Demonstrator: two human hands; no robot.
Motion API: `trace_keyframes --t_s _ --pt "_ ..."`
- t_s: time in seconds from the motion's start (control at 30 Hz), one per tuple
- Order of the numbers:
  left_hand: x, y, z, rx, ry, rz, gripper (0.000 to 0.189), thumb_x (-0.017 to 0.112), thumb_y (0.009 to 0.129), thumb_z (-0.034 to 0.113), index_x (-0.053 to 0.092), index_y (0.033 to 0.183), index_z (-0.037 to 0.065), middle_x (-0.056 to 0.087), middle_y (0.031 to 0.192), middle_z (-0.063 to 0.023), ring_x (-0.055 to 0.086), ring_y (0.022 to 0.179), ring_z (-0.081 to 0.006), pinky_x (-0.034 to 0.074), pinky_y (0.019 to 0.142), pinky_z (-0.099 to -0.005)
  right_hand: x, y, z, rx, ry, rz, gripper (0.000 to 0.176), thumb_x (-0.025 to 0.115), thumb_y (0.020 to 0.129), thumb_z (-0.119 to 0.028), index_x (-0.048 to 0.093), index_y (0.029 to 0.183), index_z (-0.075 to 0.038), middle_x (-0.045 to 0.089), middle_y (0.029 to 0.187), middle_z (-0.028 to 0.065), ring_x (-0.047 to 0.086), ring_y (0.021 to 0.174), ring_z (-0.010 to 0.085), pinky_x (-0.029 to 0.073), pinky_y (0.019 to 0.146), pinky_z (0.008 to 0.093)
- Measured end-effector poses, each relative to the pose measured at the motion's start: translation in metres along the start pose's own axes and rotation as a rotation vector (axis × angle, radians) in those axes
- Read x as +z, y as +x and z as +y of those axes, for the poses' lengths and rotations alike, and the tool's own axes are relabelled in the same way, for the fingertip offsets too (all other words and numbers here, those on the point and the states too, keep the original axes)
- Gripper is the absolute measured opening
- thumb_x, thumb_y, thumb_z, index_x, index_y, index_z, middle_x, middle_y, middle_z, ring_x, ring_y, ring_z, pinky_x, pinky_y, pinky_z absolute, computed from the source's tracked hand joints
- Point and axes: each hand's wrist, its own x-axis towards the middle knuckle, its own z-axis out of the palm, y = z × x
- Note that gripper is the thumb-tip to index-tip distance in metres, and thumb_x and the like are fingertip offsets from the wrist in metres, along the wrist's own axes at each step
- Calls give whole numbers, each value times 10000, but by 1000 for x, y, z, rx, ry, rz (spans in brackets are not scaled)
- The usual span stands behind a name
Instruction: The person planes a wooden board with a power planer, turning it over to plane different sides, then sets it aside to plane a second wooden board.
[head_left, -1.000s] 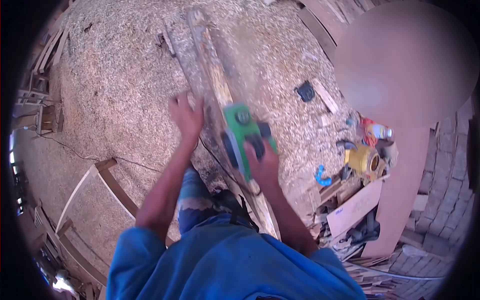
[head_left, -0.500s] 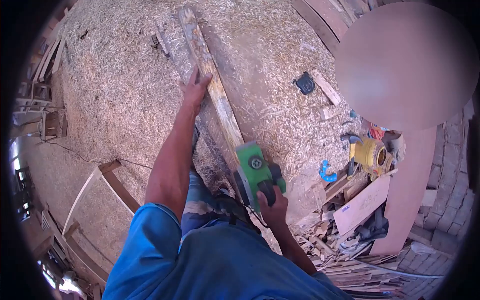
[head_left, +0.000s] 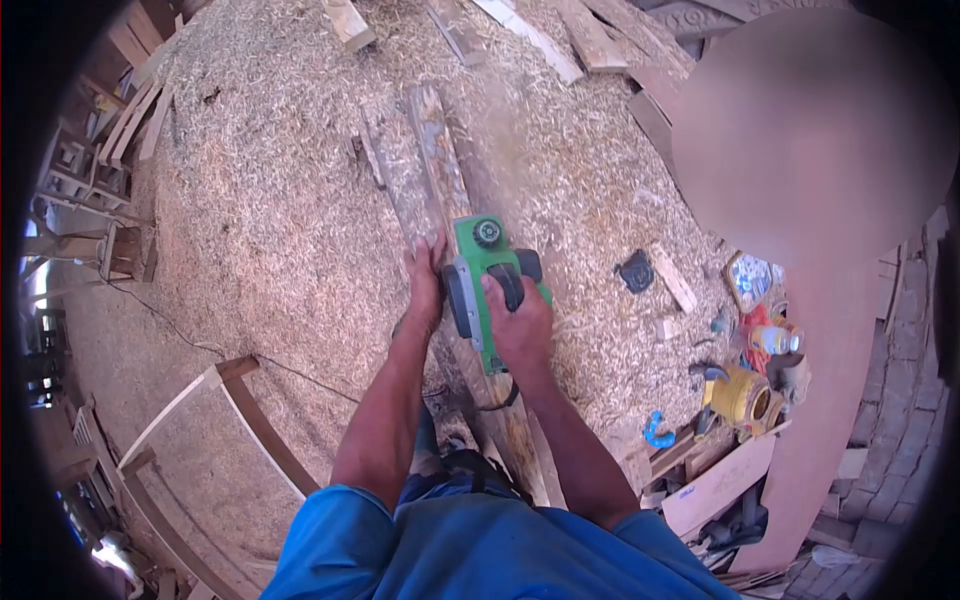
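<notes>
A green electric planer (head_left: 470, 270) with a black knob and handle sits on a long, rough wooden beam (head_left: 437, 150) lying over the shavings. My right hand (head_left: 522, 322) is wrapped round the planer's black handle. Just left of the planer, my left hand (head_left: 425, 278) rests at the beam's left side, fingers pointing forward and partly spread. The beam's far part shows beyond the planer, and its near part (head_left: 518, 440) runs back between my arms towards my body. A dark cord leaves the planer's rear.
Wood shavings (head_left: 280, 200) cover the ground. A yellow container (head_left: 742, 397), a blue curved object (head_left: 657, 430) and a black piece (head_left: 636, 272) lie at right. A curved wooden frame (head_left: 265, 425) stands at lower left. Boards (head_left: 530, 38) lie ahead.
The planer and my right hand have moved forward along the beam. My left hand is now beside the planer. The view has shifted, showing more boards ahead.
</notes>
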Motion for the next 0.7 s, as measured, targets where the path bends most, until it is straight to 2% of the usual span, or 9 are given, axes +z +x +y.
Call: trace_keyframes --t_s 0.07,0.17,0.2,0.27,0.37,0.47,0.53,0.63,0.7 --pt "-3 1 -4 -1 -31 -20 976 272 1041 819 437 1635 62 467 1655 -121 404 1529 -298 258 1292 -435 17 26 4 -45 -33 12 431 762 998 -428 715 1027 0 729 850 220 736 777 405 553 690 491" --pt "-5 -2 -8 -37 -83 -8 948 325 1045 797 254 1641 63 543 1575 -141 507 1439 -266 330 1253 -410 30 56 -9 -33 12 -14 445 748 1006 -438 725 1013 6 735 858 216 735 783 397 557 709 485" --pt "-10 -2 -7 -43 -112 -58 994 380 1053 769 40 1669 68 515 1588 -170 485 1462 -269 309 1264 -400 33 64 -14 -19 4 -16 448 747 1006 -441 727 1009 6 735 856 214 734 784 394 557 716 484" --pt "-15 -3 -9 -39 -133 -94 1107 444 1061 733 -172 1696 68 488 1597 -199 468 1478 -272 289 1274 -387 39 80 -25 3 -9 -18 455 745 1006 -448 732 1001 6 735 851 211 732 785 390 559 731 483" --pt "-11 -6 -10 -12 -109 -28 1106 474 1068 702 -167 1693 54 492 1589 -196 478 1467 -267 288 1272 -381 49 104 -29 22 -27 -31 667 714 968 -583 695 1122 66 730 969 344 724 958 530 569 818 575" --pt "6 -20 1 16 -81 50 1095 500 1081 645 -184 1685 40 493 1592 -196 475 1471 -264 276 1277 -375 56 128 -44 -1 17 -37 675 704 972 -574 698 1171 71 735 1015 344 717 990 537 566 857 578" --pt "13 -30 11 35 -56 78 1081 504 1095 595 -216 1674 35 490 1601 -200 473 1476 -271 254 1287 -368 66 149 -54 -5 -9 -22 552 706 996 -522 746 1085 22 753 965 279 737 932 461 563 829 531" --pt "25 -32 21 52 49 92 1001 536 1096 510 -70 1702 -7 440 1636 -236 451 1501 -276 181 1317 -401 79 177 -69 -48 -30 7 525 709 997 -516 761 1068 1 758 965 266 745 932 445 561 839 521" --pt "11 -21 7 190 451 -81 831 646 1050 399 240 1711 101 315 1669 -329 237 1586 -410 86 1335 -481 82 192 -82 -47 -29 7 552 711 987 -534 750 1100 5 755 991 285 741 964 468 561 865 532"
